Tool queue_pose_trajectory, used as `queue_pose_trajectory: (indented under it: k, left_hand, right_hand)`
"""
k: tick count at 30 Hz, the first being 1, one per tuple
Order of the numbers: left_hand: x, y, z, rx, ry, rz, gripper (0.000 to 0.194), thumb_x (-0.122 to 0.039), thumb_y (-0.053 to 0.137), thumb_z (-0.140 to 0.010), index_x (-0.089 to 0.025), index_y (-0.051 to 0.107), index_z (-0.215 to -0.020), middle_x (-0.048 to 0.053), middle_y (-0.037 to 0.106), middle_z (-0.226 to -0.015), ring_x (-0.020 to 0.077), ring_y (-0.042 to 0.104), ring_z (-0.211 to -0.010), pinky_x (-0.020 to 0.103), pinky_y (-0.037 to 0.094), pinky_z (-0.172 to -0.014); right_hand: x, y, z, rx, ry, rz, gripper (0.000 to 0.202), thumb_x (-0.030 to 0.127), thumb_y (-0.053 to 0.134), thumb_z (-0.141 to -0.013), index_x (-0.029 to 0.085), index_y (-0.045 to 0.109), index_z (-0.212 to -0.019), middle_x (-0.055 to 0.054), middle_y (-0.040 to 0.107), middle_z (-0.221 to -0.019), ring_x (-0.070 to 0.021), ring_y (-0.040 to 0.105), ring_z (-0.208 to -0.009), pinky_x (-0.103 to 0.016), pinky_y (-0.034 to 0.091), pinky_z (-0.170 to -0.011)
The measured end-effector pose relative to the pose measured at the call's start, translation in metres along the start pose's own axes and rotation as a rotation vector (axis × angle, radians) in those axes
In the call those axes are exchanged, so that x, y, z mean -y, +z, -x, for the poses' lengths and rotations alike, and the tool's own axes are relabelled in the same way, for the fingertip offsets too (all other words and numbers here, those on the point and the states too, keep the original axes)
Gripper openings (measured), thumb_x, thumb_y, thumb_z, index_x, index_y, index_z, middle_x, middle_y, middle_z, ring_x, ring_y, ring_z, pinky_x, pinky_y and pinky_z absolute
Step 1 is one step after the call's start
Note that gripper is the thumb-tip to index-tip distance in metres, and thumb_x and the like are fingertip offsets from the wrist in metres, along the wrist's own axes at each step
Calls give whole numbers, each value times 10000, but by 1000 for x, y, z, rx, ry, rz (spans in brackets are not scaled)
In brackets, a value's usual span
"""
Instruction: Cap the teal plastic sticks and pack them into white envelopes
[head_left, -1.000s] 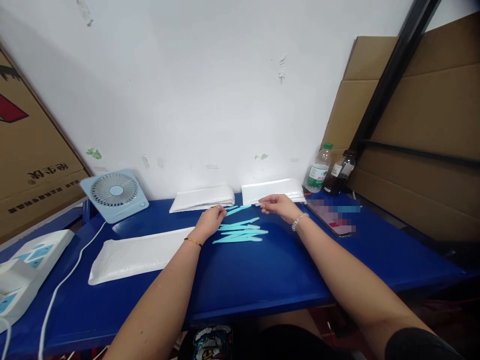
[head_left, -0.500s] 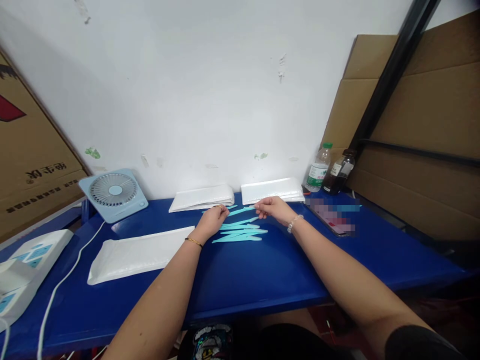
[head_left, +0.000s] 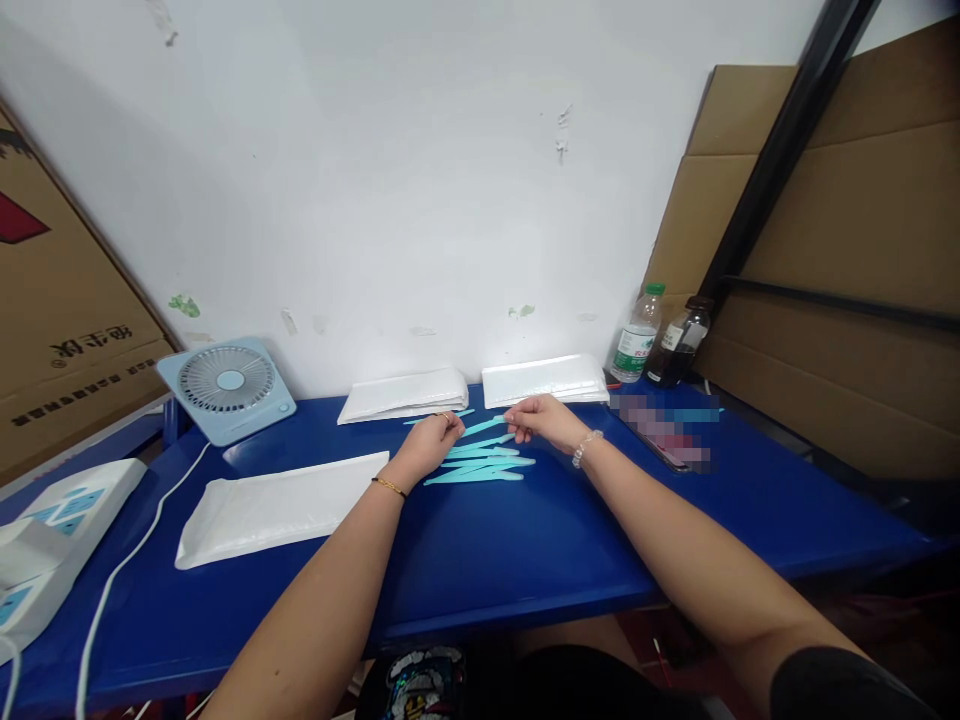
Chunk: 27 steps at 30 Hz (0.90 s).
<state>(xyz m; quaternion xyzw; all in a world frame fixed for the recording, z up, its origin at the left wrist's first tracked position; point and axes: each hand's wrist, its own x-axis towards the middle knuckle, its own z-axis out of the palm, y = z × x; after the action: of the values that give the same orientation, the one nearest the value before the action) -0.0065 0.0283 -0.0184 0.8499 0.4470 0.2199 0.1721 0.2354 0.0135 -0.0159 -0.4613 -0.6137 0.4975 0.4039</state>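
Note:
A slim turquoise eyebrow razor (head_left: pixel 482 427) spans the gap between my two hands above the blue table. My left hand (head_left: pixel 435 440) is closed, pinching its left end. At its right end, the fingertips of my right hand (head_left: pixel 536 418) are closed on it. Below them lies a loose pile of several like razors (head_left: pixel 480 470), crossing one another and pointing left and right. Another razor (head_left: pixel 465 413) lies behind my left hand, partly hidden by it.
White padded envelopes (head_left: pixel 405 393) lie along the wall, with another stack (head_left: pixel 544 380) to their right and one envelope (head_left: pixel 277 508) at front left. A blue fan (head_left: pixel 229 385), a power strip (head_left: pixel 60 540), bottles (head_left: pixel 637 340) and a blurred phone (head_left: pixel 660 435) surround the work area.
Both hands have shifted slightly, my left a little right and my right a little left, bringing them closer together. The razor stays between them; the pile lies as before.

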Motion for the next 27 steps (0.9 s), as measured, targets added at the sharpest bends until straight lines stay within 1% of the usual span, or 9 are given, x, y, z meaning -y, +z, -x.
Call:
queue_pose_trajectory:
  k: [2, 4, 8, 10, 13, 16, 19, 24, 27]
  left_hand:
    - [-2, 0, 1, 37, 9, -26, 281, -380, 399, -876, -190, 596, -815, 17, 630, -757, 163, 554, -695, 257, 390, -641]
    - [-1, 0, 1, 18, 9, -95, 284, -379, 404, -878, -195, 620, -861, 40, 659, -878, 192, 581, -832, 282, 415, -738]
    - [8, 1, 1, -61, -80, -286, 347, -386, 407, -887, -197, 581, -1120, 89, 591, -1201, 263, 485, -1142, 377, 392, -916]
    - [13, 2, 0, -37, -130, -347, 410, -399, 398, -894, -197, 519, -1229, 103, 539, -1285, 277, 444, -1201, 416, 382, -943]
    - [17, 2, -1, -19, -147, -390, 395, -376, 400, -898, -216, 517, -1240, 97, 538, -1287, 272, 457, -1195, 416, 390, -934]
    - [17, -2, -2, -20, -127, -375, 275, -319, 477, -857, -229, 606, -1083, 68, 624, -1134, 240, 540, -1077, 336, 425, -852]
    - [19, -6, -2, 9, -132, -315, 162, -284, 504, -831, -210, 630, -903, 48, 667, -939, 202, 599, -905, 268, 433, -725]
    - [23, -8, 0, -14, -148, -371, 220, -246, 402, -873, -189, 605, -810, 64, 660, -862, 189, 606, -801, 259, 407, -664]
    - [21, -10, 2, -6, -154, -398, 228, -242, 380, -876, -189, 592, -813, 69, 653, -886, 188, 606, -798, 259, 401, -650]
  right_hand:
    - [-3, -5, -1, 38, 1, 122, 302, 426, 664, -748, 124, 667, -749, -46, 676, -670, -115, 606, -544, -219, 440, -499]
    - [-8, -15, -4, 11, -32, 367, 292, 404, 590, -816, 131, 678, -763, -64, 689, -722, -143, 625, -615, -249, 466, -580]
    - [-20, -39, -10, -240, -180, 935, 218, 146, 490, -852, 133, 697, -920, -107, 671, -964, -200, 611, -916, -300, 435, -860]
    - [-25, -47, -12, -268, -177, 1069, 302, 45, 453, -823, 136, 686, -992, -110, 646, -1019, -197, 582, -985, -286, 405, -912]
    - [-27, -48, -13, -208, -178, 1148, 321, 38, 483, -805, 173, 681, -1020, -94, 617, -1036, -191, 561, -1014, -271, 391, -920]
    - [-24, -42, -13, -165, -182, 1197, 199, 132, 537, -827, 177, 681, -956, -90, 605, -1004, -195, 570, -963, -269, 407, -865]
    - [-19, -33, -13, -117, -167, 1260, 129, 187, 537, -845, 155, 661, -863, -90, 614, -922, -195, 584, -853, -269, 419, -773]
    - [-14, -17, -10, -96, -209, 1342, 144, 156, 491, -856, 121, 630, -855, -128, 614, -905, -198, 583, -798, -274, 404, -736]
    - [-14, -14, -8, -96, -251, 1219, 116, 119, 497, -836, 133, 612, -851, -106, 620, -905, -172, 575, -789, -258, 403, -732]
